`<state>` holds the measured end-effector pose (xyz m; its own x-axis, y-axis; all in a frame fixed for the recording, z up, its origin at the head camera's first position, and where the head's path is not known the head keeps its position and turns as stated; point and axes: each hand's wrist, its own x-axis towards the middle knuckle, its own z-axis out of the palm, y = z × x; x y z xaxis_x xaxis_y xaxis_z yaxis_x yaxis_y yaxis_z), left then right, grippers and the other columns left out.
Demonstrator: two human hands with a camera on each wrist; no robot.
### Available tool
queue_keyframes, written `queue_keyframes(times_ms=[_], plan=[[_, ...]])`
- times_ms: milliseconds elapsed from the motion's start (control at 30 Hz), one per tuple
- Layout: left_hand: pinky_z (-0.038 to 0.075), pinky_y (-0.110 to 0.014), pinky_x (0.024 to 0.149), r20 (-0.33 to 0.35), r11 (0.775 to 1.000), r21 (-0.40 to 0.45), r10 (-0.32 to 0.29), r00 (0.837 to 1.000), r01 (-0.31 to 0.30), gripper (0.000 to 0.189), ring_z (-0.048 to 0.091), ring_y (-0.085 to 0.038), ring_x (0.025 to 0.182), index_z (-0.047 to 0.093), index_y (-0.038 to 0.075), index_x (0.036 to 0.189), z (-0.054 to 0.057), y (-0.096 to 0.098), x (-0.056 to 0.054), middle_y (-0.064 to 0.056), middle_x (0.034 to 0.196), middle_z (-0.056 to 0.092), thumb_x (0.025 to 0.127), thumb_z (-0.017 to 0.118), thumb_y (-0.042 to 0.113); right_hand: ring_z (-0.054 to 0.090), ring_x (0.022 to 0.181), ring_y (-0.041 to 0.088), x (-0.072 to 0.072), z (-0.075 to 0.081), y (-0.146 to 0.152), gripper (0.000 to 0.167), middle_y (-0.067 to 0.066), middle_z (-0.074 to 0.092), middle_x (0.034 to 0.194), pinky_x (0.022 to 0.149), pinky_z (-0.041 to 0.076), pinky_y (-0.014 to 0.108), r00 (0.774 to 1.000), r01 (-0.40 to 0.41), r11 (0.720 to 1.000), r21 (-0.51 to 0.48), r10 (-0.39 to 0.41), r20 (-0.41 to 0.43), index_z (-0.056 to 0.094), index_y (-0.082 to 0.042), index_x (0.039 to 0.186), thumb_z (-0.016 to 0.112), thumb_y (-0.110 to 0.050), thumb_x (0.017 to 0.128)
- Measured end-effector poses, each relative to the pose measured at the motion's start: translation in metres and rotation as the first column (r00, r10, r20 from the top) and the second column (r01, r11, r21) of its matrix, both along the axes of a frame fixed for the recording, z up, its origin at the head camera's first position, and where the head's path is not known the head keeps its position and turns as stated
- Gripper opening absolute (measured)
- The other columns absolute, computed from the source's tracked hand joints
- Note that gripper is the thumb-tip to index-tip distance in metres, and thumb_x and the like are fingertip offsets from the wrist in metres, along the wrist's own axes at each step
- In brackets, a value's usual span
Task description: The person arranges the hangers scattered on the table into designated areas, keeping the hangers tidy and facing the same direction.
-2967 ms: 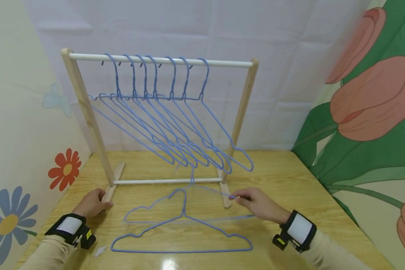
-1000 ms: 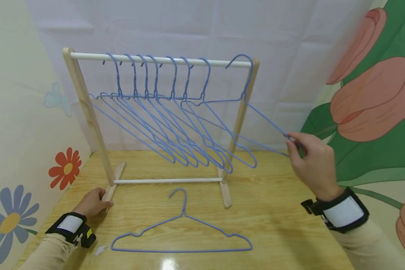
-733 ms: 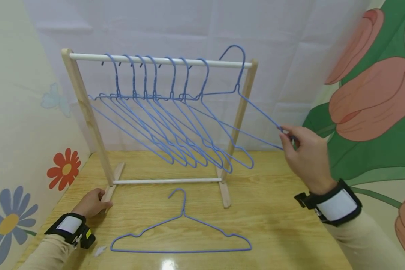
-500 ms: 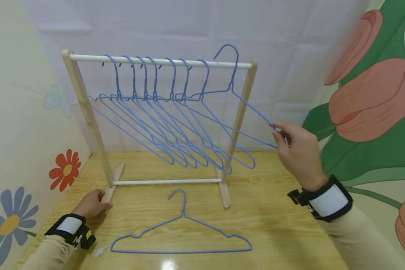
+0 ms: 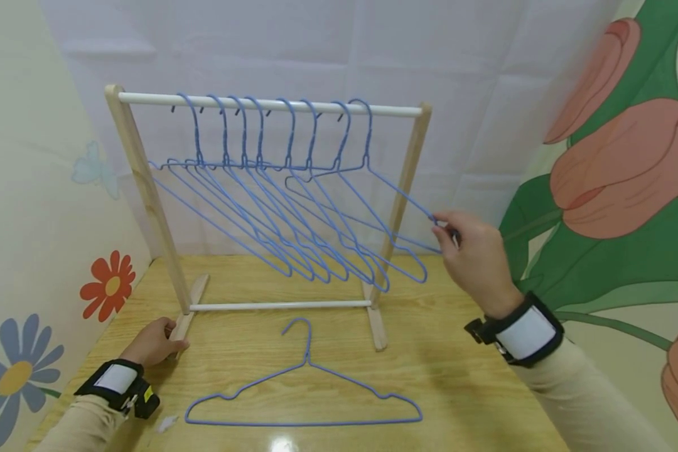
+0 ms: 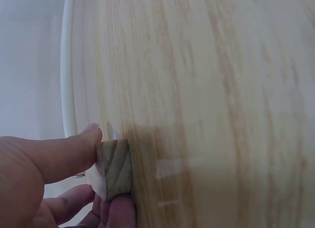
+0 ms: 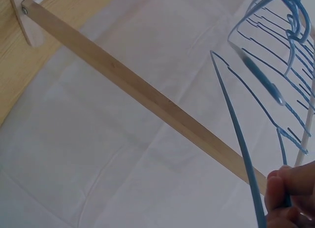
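My right hand [image 5: 474,260] pinches a blue wire clothes hanger [image 5: 368,135] at its right shoulder. The held hanger's hook sits at the rack's white top bar [image 5: 392,110] and looks looped over it. In the right wrist view its long wire [image 7: 236,134] runs up from the fingers. Several matching hangers [image 5: 290,132] hang along the bar to its left. At lower left, my left hand [image 5: 154,341] grips the wooden foot of the rack, thumb on one side and fingers beneath; the foot's end [image 6: 114,169] shows in the left wrist view.
Another blue hanger [image 5: 299,424] lies flat on the wood-grain table [image 5: 457,389], in front of the rack's lower white bar [image 5: 282,306]. A white scrap [image 5: 167,423] lies near the left wrist. Flower-patterned walls stand at both sides, a pale cloth behind.
My right hand has lifted the hanger off the table up to the top bar, then moved left, bringing its hook down at the bar. The left hand has stayed on the foot.
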<state>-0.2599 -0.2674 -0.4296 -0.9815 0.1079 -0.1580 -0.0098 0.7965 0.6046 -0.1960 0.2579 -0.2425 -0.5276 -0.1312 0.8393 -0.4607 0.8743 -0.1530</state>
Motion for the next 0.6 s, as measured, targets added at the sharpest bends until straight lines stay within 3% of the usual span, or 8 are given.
queue_keyframes(times_ms=[300,600], plan=[[0.051,-0.041,0.074,0.003,1.000,0.000,-0.001,1.000,0.001,0.051,0.058,-0.032,0.087,0.044,-0.021,0.117,-0.0014,-0.0004,0.0001,-0.029,0.101,0.058,0.093,0.072,0.014,0.053,0.058,0.018,-0.0006,-0.0047,-0.0038,0.021,0.015,0.070,0.078,0.052,0.039,0.024,0.995,-0.019,0.999,-0.038,0.023,0.100,0.072,0.004,0.112,0.071,0.003,0.091],[0.051,-0.040,0.072,-0.007,1.000,0.005,0.010,1.000,-0.010,0.048,0.058,-0.030,0.086,0.045,-0.021,0.118,-0.0003,0.0009,0.0009,-0.027,0.100,0.059,0.094,0.070,0.012,0.054,0.059,0.018,-0.0003,-0.0093,-0.0043,0.024,0.013,0.070,0.078,0.054,0.043,0.030,0.988,-0.036,0.999,-0.030,0.041,0.149,0.070,0.003,0.117,0.071,0.000,0.093]])
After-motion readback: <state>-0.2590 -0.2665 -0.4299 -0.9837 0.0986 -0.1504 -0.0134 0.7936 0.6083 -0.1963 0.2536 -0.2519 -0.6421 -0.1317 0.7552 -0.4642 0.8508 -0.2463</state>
